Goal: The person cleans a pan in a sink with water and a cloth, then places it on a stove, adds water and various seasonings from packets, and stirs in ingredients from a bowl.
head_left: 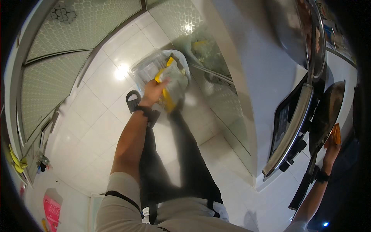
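Observation:
My left hand reaches down in the middle and grips a crumpled pale plastic packet with yellow edges. The packet is over a waste bin on the floor, which has clear plastic packaging in it. Part of the bin is hidden behind the packet and my hand. At the far right, my right hand is shut on an orange item, perhaps a wrapper or a cloth. It is close to a dark frying pan, whose black handle points towards me.
A gas cooker and a large metal pot or lid are on the right. Glossy cabinet doors reflect the bin. Patterned glass panels line the left. A black slipper shows beside the bin; a pink packet is lower left.

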Demonstrator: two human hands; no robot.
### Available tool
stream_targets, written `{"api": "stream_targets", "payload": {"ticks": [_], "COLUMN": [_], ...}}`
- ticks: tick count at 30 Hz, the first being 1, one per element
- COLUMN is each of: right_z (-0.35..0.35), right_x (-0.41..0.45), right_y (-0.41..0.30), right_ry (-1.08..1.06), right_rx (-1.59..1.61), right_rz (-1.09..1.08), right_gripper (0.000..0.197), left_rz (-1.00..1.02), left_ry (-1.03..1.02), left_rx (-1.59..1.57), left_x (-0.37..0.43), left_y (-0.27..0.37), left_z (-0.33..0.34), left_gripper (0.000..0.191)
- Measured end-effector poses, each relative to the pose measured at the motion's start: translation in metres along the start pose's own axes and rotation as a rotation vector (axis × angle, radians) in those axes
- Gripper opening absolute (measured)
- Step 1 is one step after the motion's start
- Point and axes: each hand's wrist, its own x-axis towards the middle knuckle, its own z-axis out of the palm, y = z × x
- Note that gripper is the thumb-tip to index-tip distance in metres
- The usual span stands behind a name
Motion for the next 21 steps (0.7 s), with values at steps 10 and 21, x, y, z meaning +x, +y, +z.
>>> {"api": "stream_targets", "payload": {"ticks": [10, 21], "right_z": [-0.004, 0.001], "right_x": [-0.004, 0.007], "right_y": [-0.023, -0.007], "right_ry": [0.008, -0.077], "right_rx": [0.002, 0.102], "right_rz": [0.023, -0.007], "right_gripper": [0.035, 0.035], "left_rz": [0.058, 0.087], "left_ry": [-0.249, -0.202], "left_rx": [0.043, -0.384], "left_x": [0.028, -0.032], "left_y": [-0.001, 0.021], "left_z": [-0.004, -0.036], "left_gripper": [0.045, 0.047]}}
